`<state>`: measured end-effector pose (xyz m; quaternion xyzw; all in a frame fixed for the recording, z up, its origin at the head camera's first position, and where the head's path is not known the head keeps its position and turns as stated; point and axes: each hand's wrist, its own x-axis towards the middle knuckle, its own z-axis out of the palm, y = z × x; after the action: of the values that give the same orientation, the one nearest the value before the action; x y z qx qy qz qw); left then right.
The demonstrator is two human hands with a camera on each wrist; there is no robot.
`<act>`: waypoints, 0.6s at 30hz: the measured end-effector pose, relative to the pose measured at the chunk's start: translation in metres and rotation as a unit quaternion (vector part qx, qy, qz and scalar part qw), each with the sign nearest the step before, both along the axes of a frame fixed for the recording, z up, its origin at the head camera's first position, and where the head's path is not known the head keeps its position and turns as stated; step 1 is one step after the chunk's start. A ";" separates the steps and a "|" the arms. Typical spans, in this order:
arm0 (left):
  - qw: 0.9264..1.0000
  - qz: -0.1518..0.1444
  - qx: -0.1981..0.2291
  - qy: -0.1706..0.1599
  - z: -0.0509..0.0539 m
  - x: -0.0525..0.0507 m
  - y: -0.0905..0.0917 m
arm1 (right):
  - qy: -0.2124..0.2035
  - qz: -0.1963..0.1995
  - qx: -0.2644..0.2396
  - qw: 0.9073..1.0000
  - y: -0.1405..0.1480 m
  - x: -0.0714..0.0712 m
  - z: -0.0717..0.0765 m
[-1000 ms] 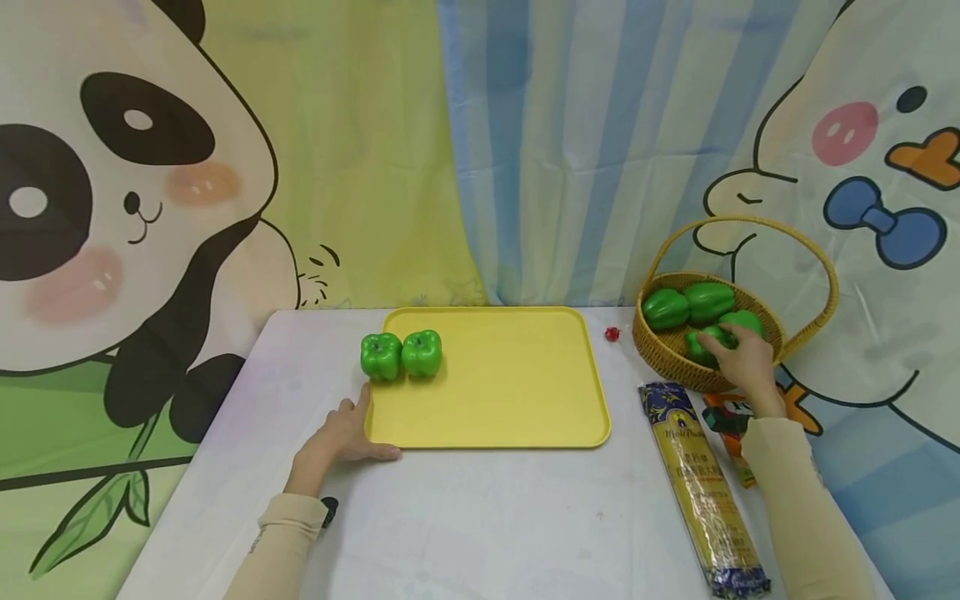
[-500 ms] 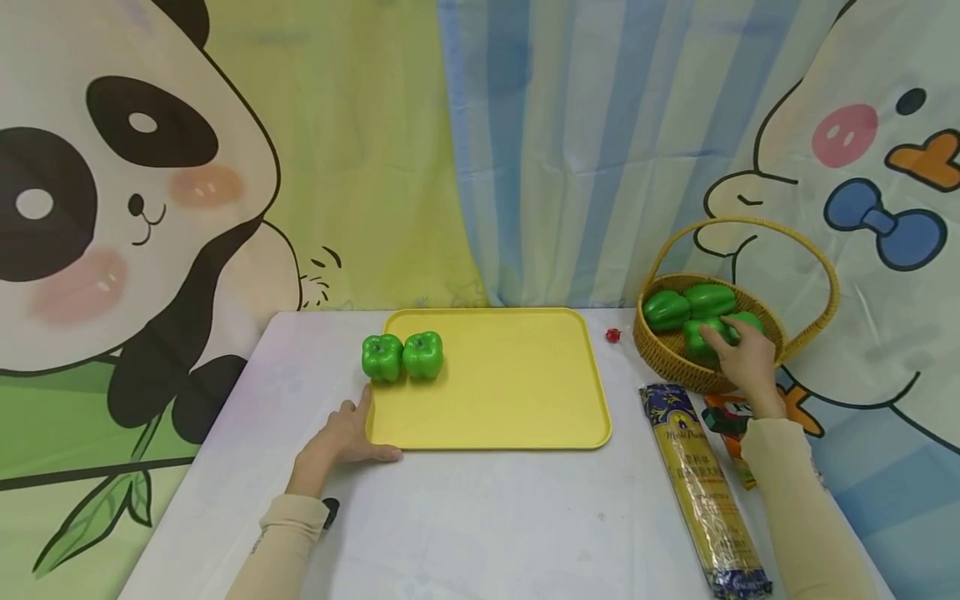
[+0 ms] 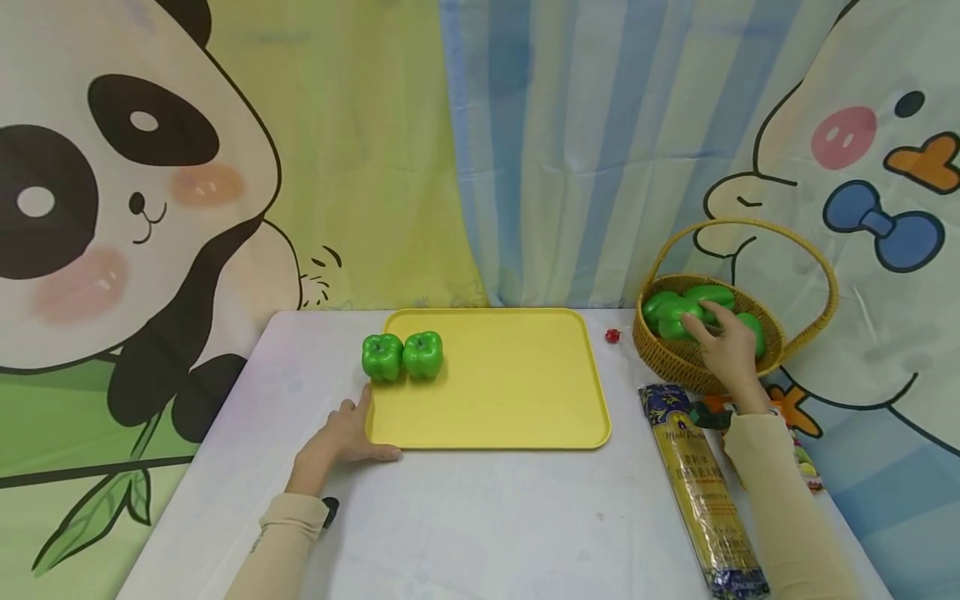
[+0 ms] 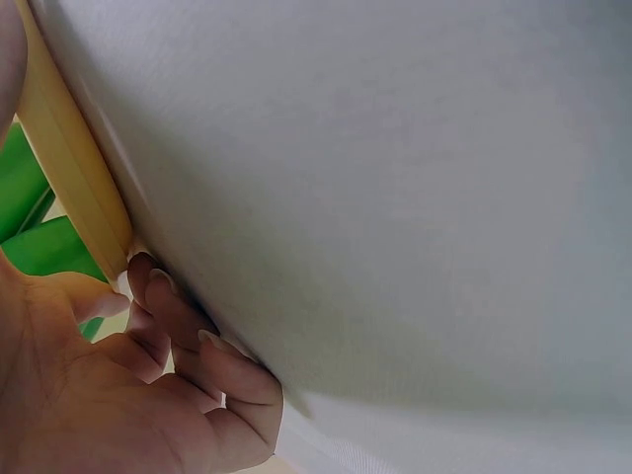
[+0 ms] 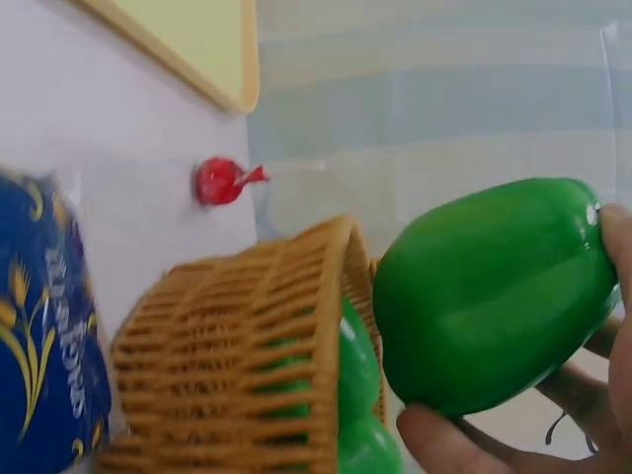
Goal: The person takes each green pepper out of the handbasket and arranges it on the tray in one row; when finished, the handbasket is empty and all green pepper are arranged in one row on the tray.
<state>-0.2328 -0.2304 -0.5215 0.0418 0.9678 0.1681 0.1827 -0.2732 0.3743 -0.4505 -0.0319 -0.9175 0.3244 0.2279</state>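
White table (image 3: 480, 525); hands (image 3: 345, 432) (image 3: 729, 354): left touches tray (image 3: 517, 383), right grips 1 pepper (image 5: 494, 296).

White table (image 3: 495, 525) under yellow tray (image 3: 517, 383), basket (image 3: 671, 365)

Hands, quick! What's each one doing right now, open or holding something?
Left hand: open, at the near left corner of the yellow tray.
Right hand: holding a green pepper at the basket.
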 end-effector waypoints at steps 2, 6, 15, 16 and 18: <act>1.000 0.000 0.000 -0.001 0.000 0.001 0.000 | 0.006 0.001 0.001 1.000 -0.004 -0.002 0.001; 1.000 0.001 -0.002 -0.002 0.000 0.001 0.000 | 0.002 0.018 -0.022 1.000 -0.011 -0.004 0.002; 1.000 0.004 0.005 -0.003 0.001 0.002 0.001 | -0.027 0.128 -0.176 0.976 -0.024 -0.008 0.005; 1.000 0.003 0.005 -0.002 0.001 0.001 0.001 | -0.031 0.144 -0.196 0.969 -0.026 -0.008 0.006; 1.000 0.003 0.005 0.001 0.001 0.001 0.001 | -0.038 0.165 -0.217 0.961 -0.029 -0.009 0.008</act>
<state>-0.2319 -0.2295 -0.5205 0.0401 0.9672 0.1732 0.1815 -0.2825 0.3454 -0.4426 0.0585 -0.8257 0.5473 0.1235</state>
